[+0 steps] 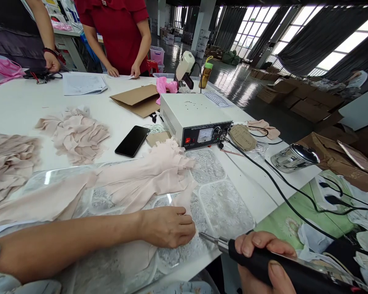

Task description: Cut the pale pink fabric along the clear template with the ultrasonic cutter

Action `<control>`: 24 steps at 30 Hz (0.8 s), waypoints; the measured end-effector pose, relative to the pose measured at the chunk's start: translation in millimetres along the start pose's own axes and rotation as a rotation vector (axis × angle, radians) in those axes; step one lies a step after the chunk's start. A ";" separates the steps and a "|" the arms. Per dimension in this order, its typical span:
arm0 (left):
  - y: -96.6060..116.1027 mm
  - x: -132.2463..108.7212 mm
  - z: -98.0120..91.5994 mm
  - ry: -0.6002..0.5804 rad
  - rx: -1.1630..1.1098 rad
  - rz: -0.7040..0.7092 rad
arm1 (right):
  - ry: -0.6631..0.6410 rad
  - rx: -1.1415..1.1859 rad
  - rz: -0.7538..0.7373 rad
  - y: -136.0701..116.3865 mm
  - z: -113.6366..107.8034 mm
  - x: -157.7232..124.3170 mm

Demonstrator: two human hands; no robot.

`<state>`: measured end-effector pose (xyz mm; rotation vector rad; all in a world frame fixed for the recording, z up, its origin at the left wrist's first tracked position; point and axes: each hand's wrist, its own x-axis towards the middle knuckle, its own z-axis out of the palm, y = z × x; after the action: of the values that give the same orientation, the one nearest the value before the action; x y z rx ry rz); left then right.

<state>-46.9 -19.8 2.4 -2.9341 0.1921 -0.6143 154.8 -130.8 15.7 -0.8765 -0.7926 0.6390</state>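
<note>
My left hand (168,226) rests with fingers curled on the near end of a pale pink fabric piece (147,175), pinching its edge against a clear scratched plate (223,204) on the white table (18,106). My right hand (260,257) grips a black-handled tool (282,269) whose metal tip (208,237) points at the fabric just right of my left fingers. A black cable (263,171) runs from the tool side to a white control box (196,118).
Piles of pink fabric pieces (75,132) lie at left, with a black phone (131,141) beside the box. Cardboard (138,100), papers (82,83) and a bottle (206,72) sit farther back. Two people (116,32) stand at the far edge. A metal lid (294,157) lies right.
</note>
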 end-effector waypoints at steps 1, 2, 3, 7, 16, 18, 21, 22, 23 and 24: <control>0.1 -0.2 -0.1 -0.001 0.004 0.001 | -0.012 -0.003 0.002 -0.6 0.4 0.6; 0.2 -0.3 -0.3 -0.001 0.009 0.002 | -0.017 -0.003 0.006 -1.1 0.7 1.1; 0.3 -0.4 -0.3 0.000 0.011 0.004 | -0.015 0.001 0.009 -1.5 1.0 1.6; 0.7 -0.7 -0.3 0.002 0.015 0.004 | 0.013 0.022 0.019 -1.9 1.0 1.8; 0.6 -0.8 0.1 0.016 0.029 0.000 | -0.022 0.030 0.018 -3.2 4.2 -1.1; 0.6 -0.8 0.3 0.013 0.026 0.000 | -0.024 0.024 0.021 -3.8 5.2 -0.6; 0.5 -0.9 0.0 0.000 0.017 -0.002 | -0.044 0.014 0.030 -5.2 6.8 0.8; 0.4 -0.9 -0.3 -0.005 0.014 -0.006 | -0.056 0.013 0.031 -5.8 7.3 1.3; 0.3 -1.0 -0.6 -0.006 0.013 -0.011 | -0.066 0.012 0.034 -6.5 7.7 1.7; 0.2 -1.0 -1.0 -0.009 0.011 -0.015 | -0.073 0.013 0.036 -7.1 8.1 2.0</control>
<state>-48.2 -19.9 2.9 -2.9300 0.1652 -0.6024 150.5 -129.4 25.7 -0.8616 -0.8384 0.7106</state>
